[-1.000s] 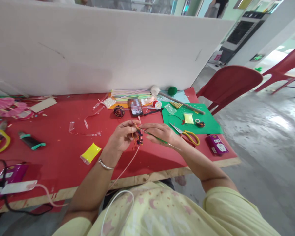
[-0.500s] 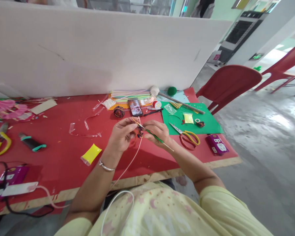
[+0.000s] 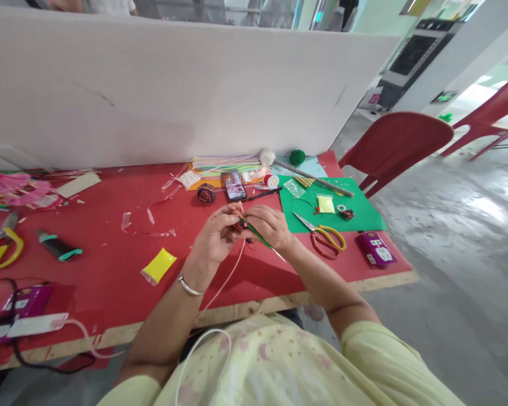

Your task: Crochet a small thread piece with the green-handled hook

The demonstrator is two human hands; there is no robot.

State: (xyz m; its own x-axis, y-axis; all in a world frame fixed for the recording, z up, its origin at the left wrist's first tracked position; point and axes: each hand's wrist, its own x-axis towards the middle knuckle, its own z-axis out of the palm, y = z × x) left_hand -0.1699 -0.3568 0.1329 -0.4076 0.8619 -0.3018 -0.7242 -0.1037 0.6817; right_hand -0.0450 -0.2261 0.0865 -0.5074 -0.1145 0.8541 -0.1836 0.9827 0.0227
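Observation:
My right hand (image 3: 271, 224) is closed round a crochet hook (image 3: 261, 237) with a green handle, its thin pale end sticking out below the palm. Pinched in the fingers of my left hand (image 3: 211, 235) is a small piece of dark multicoloured yarn work (image 3: 241, 224). The two hands meet at this piece, and fingers cover most of it and the hook's tip. A pale pink cord (image 3: 231, 274) runs down from the hands toward my lap. Behind them lie a ball of multicoloured yarn (image 3: 205, 194) and a phone (image 3: 236, 189) with a lit screen.
On the green sheet (image 3: 366, 217) lie scissors (image 3: 328, 239) and a pale yellow packet (image 3: 325, 204). A purple box (image 3: 376, 249) stands at the right edge. To the left are a yellow packet (image 3: 159, 266), a cutter (image 3: 58, 246) and more scissors (image 3: 6, 248). A white board (image 3: 173, 90) rises behind.
My right hand has moved a little left and closer to my left hand. The hook sits deeper in the fingers, and less of the yarn piece shows.

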